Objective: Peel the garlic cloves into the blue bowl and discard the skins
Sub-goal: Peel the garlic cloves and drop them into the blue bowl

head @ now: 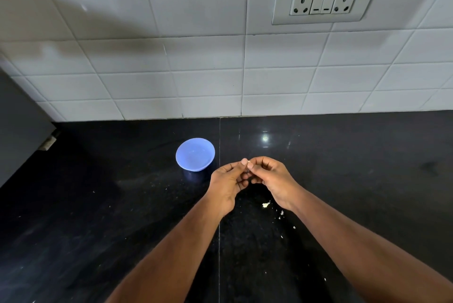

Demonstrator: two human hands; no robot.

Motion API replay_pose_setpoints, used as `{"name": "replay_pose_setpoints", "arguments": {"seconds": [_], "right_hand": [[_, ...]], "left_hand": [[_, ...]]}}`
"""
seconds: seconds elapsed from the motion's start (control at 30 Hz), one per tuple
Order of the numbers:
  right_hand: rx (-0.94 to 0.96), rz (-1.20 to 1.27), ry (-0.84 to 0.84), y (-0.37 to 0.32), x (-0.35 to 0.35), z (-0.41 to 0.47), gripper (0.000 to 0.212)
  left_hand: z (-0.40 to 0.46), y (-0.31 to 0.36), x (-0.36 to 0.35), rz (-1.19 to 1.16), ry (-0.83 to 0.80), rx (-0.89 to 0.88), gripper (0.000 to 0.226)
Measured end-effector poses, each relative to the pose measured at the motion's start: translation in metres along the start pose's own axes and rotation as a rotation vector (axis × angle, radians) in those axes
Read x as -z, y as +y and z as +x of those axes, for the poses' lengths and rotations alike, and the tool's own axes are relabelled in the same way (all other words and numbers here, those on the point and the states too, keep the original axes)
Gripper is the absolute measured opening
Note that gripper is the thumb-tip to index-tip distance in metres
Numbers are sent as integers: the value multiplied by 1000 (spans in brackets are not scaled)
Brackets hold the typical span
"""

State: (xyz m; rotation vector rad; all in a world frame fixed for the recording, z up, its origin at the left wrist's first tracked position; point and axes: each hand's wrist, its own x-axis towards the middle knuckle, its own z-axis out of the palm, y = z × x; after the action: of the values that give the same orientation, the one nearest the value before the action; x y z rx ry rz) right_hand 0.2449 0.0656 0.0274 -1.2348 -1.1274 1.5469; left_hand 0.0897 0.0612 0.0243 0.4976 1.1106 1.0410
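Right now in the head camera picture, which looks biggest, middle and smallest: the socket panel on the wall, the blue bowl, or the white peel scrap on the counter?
1. socket panel
2. blue bowl
3. peel scrap

The panel is farther away and looks biggest anyway.

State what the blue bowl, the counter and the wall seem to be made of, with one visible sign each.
Blue bowl: probably plastic; even matte colour, thin rim.
Counter: polished dark stone, perhaps granite; pale speckles, mirror-like glint of light.
Wall: glazed ceramic tile, likely; grout lines, soft sheen.
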Motion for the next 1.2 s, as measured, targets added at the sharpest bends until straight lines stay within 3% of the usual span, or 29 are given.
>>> {"name": "replay_pose_setpoints", "arguments": {"seconds": [0.43,0.73,0.93,1.1,1.2], "right_hand": [[-174,189,140,1,-22,11,24],[5,-509,200,6,-3,14,5],[-41,-800,62,-2,6,27,9],[48,-1170,-84,-5,2,29,7],[118,-1149,-67,-15,-2,32,7]], "left_hand": [[3,-12,-4,-17,151,-88,15],[6,-19,17,438,245,-109,19],[11,-12,21,619,171,-115,14],[14,-2,23,568,167,-56,14],[15,3,24,504,160,-31,13]]}}
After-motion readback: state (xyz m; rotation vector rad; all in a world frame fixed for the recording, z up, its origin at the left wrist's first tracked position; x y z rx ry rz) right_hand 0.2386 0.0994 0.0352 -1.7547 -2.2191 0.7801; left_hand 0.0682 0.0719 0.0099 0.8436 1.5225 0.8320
